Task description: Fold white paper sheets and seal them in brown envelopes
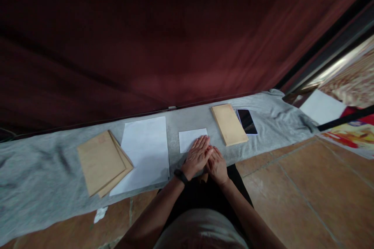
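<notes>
A small white folded paper (188, 138) lies near the front edge of the cloth-covered surface, straight before me. My left hand (197, 157), with a dark band at its wrist, rests flat across the paper's right part, fingers stretched out and hiding its lower right corner. Against its thumb side is my right hand (217, 166), palm down with fingers extended and partly overlapped by the left thumb. To the left is a stack of large white sheets (147, 151). Brown envelopes (101, 161) overlap its left side. Another brown envelope stack (230, 124) lies to the right.
A phone (247, 121) sits beside the right envelopes. Grey cloth (37, 179) covers the narrow surface, backed by a dark red curtain (175, 54). Tiled floor (295, 186) lies in front, with a scrap of white paper (101, 214) at the left. Colourful printed material (356, 132) is far right.
</notes>
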`<act>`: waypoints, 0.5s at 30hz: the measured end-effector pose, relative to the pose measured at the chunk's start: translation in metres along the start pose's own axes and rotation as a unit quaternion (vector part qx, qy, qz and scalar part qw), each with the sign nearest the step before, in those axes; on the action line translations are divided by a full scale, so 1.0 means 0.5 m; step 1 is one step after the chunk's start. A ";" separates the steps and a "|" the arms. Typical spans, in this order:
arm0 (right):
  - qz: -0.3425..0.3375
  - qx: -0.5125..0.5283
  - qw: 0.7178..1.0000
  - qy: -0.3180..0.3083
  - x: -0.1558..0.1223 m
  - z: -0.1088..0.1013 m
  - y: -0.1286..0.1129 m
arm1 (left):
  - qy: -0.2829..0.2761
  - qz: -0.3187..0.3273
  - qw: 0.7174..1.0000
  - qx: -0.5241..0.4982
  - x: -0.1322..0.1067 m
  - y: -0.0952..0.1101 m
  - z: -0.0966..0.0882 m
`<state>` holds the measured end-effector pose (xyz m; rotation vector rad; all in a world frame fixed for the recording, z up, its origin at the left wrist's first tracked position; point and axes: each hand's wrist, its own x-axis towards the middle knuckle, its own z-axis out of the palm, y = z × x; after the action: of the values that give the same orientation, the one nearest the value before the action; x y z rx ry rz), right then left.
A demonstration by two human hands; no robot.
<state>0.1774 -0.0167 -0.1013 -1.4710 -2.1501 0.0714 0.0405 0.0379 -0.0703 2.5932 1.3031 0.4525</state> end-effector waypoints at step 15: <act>0.001 0.002 1.000 0.004 0.002 -0.002 -0.002 | 0.044 -0.124 0.989 0.065 -0.023 -0.073 -0.007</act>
<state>0.1769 -0.0165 -0.0996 -1.4698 -2.1405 0.0693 0.0057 0.0501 -0.0804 2.4872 1.7126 0.4547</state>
